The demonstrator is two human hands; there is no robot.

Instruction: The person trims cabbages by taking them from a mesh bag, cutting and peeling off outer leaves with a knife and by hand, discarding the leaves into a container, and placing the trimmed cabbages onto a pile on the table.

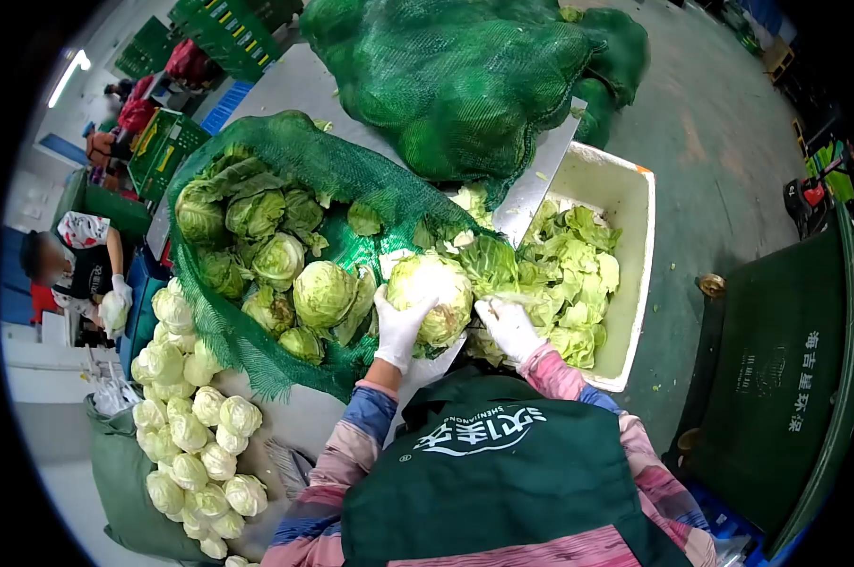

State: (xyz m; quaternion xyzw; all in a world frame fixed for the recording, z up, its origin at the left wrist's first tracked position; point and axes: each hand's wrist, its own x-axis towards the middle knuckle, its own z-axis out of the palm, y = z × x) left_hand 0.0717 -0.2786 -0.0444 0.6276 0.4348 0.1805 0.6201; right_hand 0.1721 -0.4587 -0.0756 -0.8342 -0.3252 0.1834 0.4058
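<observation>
Wearing a white glove, my left hand (400, 328) holds the left side of a pale green cabbage (433, 296) near the middle of the view. My right hand (510, 328), also gloved, is closed at the cabbage's right side, by some loose green leaves (490, 265); what its fingers pinch is too small to make out. Left of my hands lies an open green mesh bag (257, 364) with several leafy cabbages (325, 294) in it. On the right, a white foam box (635, 283) holds many loose leaves (578, 293).
Full green mesh bags (455, 85) lie on the metal table (337, 104) ahead. Pale cabbages (195, 435) are piled at the left. A co-worker (91, 255) stands farther left. A large green bin (772, 378) stands at the right.
</observation>
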